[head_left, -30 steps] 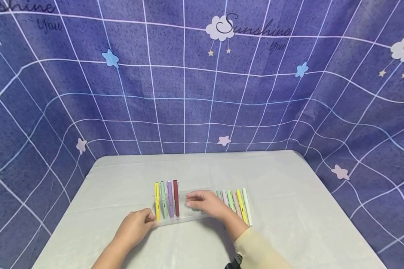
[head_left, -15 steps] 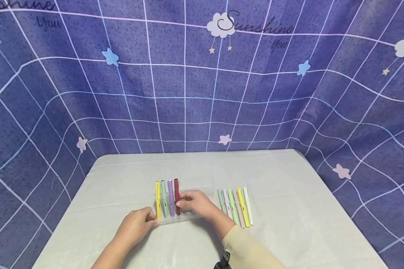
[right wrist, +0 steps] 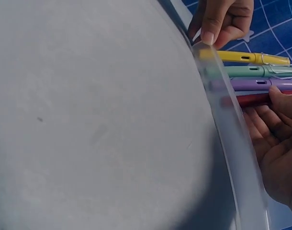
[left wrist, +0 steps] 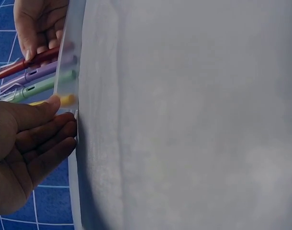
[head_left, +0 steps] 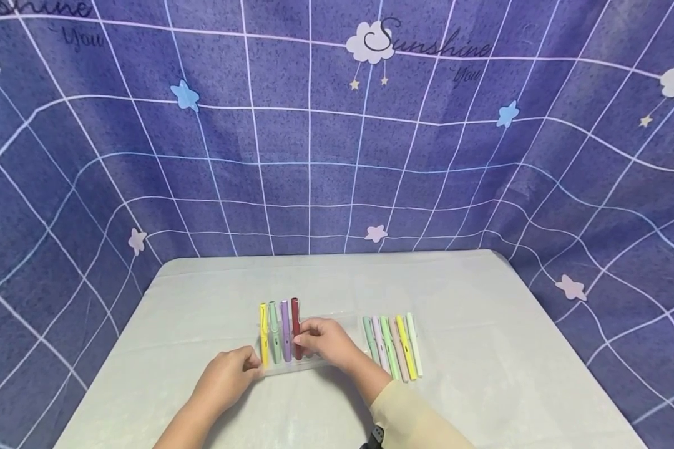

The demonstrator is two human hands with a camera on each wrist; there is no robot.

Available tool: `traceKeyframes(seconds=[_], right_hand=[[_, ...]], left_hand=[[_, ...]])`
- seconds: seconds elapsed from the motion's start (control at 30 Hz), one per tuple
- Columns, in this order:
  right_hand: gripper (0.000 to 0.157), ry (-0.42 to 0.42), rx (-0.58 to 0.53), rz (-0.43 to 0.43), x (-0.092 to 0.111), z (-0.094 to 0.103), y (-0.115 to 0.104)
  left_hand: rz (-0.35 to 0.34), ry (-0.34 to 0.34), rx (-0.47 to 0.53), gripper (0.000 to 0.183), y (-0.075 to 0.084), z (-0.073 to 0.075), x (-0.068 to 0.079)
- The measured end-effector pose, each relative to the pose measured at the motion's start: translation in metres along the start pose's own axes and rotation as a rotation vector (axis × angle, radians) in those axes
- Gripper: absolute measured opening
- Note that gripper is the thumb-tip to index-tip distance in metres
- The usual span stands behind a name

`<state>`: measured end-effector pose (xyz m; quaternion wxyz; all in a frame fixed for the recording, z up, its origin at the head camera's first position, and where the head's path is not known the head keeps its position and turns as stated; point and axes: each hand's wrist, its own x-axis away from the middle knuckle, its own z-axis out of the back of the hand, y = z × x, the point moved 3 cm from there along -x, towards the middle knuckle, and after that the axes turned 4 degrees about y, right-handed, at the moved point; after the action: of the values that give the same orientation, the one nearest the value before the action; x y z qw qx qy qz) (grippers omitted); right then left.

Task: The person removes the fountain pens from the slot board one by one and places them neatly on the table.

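Note:
My left hand (head_left: 230,376) pinches the near left corner of a clear plastic box (right wrist: 246,158), its thumb over the wall. Inside, at the left end, a yellow pen (head_left: 264,337), a mint green pen (head_left: 274,333) and a purple pen (head_left: 286,333) lie side by side, clips at the far end. A dark red pen (head_left: 296,312) is just right of the purple one, its near end behind the frosted front wall (left wrist: 69,48). My right hand (head_left: 328,343) holds this red pen between thumb and fingers, from its right side.
To the right, several pens in a row, among them a white pen (head_left: 414,346) and a bright yellow pen (head_left: 405,346), lie beside the box's right end. A pale cloth covers the table (head_left: 483,343). Blue patterned curtain (head_left: 337,143) encloses the back and sides.
My right hand has moved left from over the middle of the box and taken hold of the dark red pen. It barely shifts in the last half second. The left hand stays at its corner.

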<state>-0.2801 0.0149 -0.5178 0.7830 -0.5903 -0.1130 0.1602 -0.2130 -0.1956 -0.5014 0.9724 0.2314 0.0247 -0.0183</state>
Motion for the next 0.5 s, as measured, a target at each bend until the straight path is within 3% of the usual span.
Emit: traceKeyframes(seconds=[0.23, 0.5], right_hand=[[0.016, 0.068, 0.024, 0.092, 0.006, 0.004, -0.013], [0.014, 0.02, -0.058, 0.056, 0.013, 0.004, -0.019]], left_hand=[[-0.009, 0.013, 0.013, 0.015, 0.0, 0.0, -0.001], [-0.002, 0.008, 0.01, 0.015, -0.002, -0.002, 0.002]])
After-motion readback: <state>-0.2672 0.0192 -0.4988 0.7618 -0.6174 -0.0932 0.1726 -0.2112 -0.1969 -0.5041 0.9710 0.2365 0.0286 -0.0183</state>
